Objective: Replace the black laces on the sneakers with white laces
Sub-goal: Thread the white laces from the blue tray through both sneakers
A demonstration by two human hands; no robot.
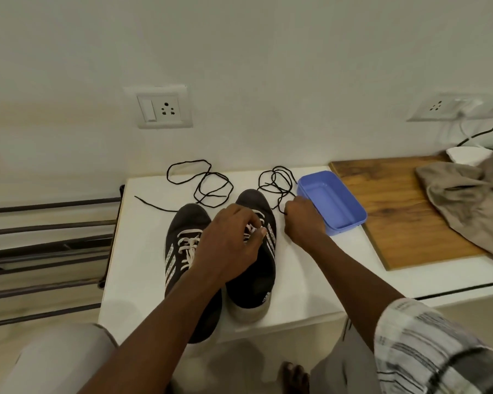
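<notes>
Two dark sneakers stand side by side on a white table, toes toward the wall. The left sneaker shows white lacing. My left hand lies over the right sneaker and pinches its white lace near the upper eyelets. One black lace lies in loose loops behind the left sneaker. A second black lace lies coiled behind the right sneaker; my right hand grips its near end beside the shoe.
A blue plastic box, nothing in it, sits right of my right hand. Beyond it are a wooden board and a crumpled beige cloth. A metal rack stands left of the table. Wall sockets are behind.
</notes>
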